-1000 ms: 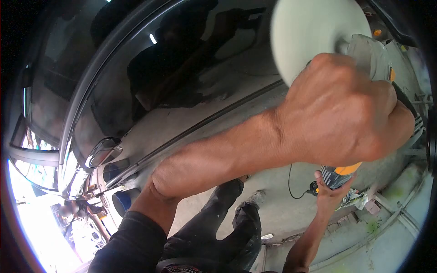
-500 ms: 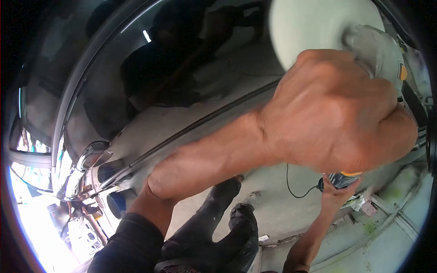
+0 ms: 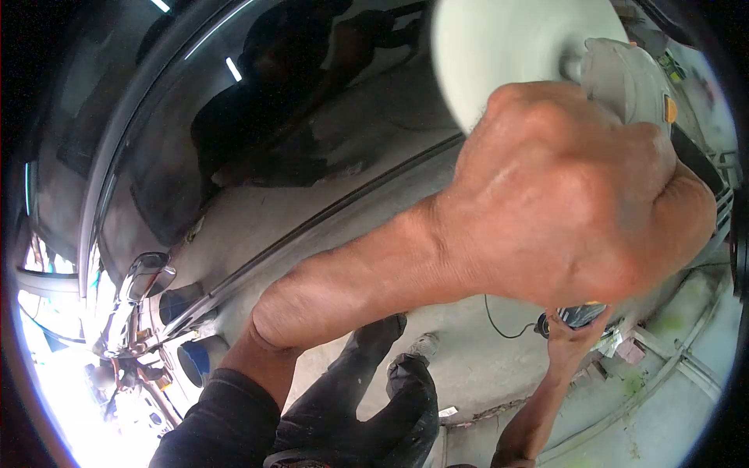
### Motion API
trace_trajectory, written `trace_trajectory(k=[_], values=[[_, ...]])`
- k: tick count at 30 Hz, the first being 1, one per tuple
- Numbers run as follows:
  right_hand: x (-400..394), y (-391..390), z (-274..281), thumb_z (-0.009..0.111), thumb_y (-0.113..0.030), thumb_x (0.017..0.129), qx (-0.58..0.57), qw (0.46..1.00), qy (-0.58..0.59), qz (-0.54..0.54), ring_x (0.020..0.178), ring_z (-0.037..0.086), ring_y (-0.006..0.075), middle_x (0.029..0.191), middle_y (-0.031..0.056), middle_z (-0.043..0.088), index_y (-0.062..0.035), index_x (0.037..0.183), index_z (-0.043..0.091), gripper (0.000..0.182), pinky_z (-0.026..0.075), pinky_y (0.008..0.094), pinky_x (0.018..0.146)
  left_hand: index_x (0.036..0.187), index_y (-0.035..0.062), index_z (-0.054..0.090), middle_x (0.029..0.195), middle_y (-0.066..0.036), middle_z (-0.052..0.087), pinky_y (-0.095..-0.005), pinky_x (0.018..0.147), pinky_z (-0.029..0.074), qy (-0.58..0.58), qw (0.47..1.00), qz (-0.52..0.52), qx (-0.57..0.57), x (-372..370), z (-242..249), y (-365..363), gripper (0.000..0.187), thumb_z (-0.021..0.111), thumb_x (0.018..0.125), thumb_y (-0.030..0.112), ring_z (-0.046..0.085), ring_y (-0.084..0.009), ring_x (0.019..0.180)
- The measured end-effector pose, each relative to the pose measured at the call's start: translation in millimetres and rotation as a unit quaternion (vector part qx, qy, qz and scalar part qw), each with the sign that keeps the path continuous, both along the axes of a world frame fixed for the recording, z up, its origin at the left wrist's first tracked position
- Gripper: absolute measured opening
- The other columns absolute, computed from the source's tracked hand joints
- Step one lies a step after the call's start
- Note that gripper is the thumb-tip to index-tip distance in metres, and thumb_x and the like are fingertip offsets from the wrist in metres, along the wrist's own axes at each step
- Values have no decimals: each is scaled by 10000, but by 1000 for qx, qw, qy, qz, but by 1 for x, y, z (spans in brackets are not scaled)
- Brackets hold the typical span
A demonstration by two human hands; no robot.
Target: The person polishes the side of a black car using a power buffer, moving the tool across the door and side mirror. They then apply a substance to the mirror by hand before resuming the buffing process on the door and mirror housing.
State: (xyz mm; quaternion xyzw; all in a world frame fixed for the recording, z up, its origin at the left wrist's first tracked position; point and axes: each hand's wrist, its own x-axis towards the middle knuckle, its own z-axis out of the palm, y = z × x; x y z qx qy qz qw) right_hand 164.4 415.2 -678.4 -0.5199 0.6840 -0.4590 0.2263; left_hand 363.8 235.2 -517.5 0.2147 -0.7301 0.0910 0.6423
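A polishing machine (image 3: 616,74) with a large pale round pad (image 3: 519,47) is at the upper right; the pad looks blurred and lies against the glossy black car panel (image 3: 312,93). My left hand (image 3: 562,195) is wrapped round the front part of the machine, its back to the camera and hiding most of the tool. Lower down, my right hand (image 3: 576,331) grips the rear end of the machine, where a dark cord comes out. The tool's middle is hidden behind my left hand.
A side mirror (image 3: 147,277) sticks out at the left. Below it stand a blue bucket (image 3: 201,360) and another dark container. The black cord (image 3: 499,331) hangs over the grey floor. Wooden pieces and rubble (image 3: 628,347) lie at the lower right, beside a pale wall.
The pad and the front of the machine have shifted slightly left across the view. Both hands keep their hold, and the car and floor have also shifted a little left.
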Motion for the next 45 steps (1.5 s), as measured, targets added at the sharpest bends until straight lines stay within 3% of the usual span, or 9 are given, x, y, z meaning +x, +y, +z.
trace_trajectory(k=[7,12,16,24,27,30,36,42,45], values=[[-8,3,1,874,-218,679,105,992,67,-22,1232,492,258,1336,158,511,30,1414,387,915,379,397,1060,564,70,508,513,-13,388,-300,337,301,21,999,-33,-37,8,14,-3,215,662,476,190,414,-142,396],[5,1,12,883,-213,676,61,997,-26,36,1237,495,281,1344,168,507,31,1418,380,929,387,407,1058,593,38,563,521,-17,391,-292,357,301,-8,1000,27,5,3,29,11,204,662,474,172,403,-135,406],[18,3,21,891,-210,674,74,986,-125,85,1240,498,299,1350,176,504,31,1421,375,940,394,416,1056,606,24,585,519,-22,393,-295,369,297,-56,997,10,60,9,46,20,189,670,482,139,386,-136,405],[36,-14,32,948,-234,628,41,993,-56,96,1160,535,313,1288,178,516,4,1392,411,964,421,419,1003,593,31,573,515,-31,390,-312,394,288,-107,990,3,87,14,51,17,190,672,494,160,384,-154,413],[37,2,-2,833,-126,716,56,994,-69,65,1072,652,295,1154,161,688,-12,1198,647,530,491,421,949,595,38,576,517,-28,378,-310,417,293,-118,988,24,99,15,55,29,185,668,501,168,383,-153,424],[44,6,5,823,-443,795,86,977,-129,147,1238,548,305,1493,147,440,-61,1518,262,992,460,386,1055,601,48,580,519,-20,360,-306,427,295,-133,984,60,105,16,58,36,173,664,505,165,380,-151,429],[46,-15,25,859,70,597,82,980,-158,84,1013,560,175,1207,97,534,-22,1406,368,951,497,297,793,597,58,560,527,-8,345,-296,411,295,-111,990,62,62,11,55,20,165,665,506,149,384,-134,426],[31,2,7,910,-163,653,142,988,-62,7,1251,499,310,1358,185,497,27,1436,346,983,397,428,1061,652,66,554,543,0,392,-287,397,299,-199,975,28,90,22,42,25,170,663,543,138,399,-122,421],[26,5,0,907,-101,637,95,994,-52,11,1243,508,288,1345,182,501,12,1441,335,994,401,410,1059,675,74,559,550,3,410,-277,395,313,-178,981,12,79,21,26,25,161,658,565,138,418,-113,427]])
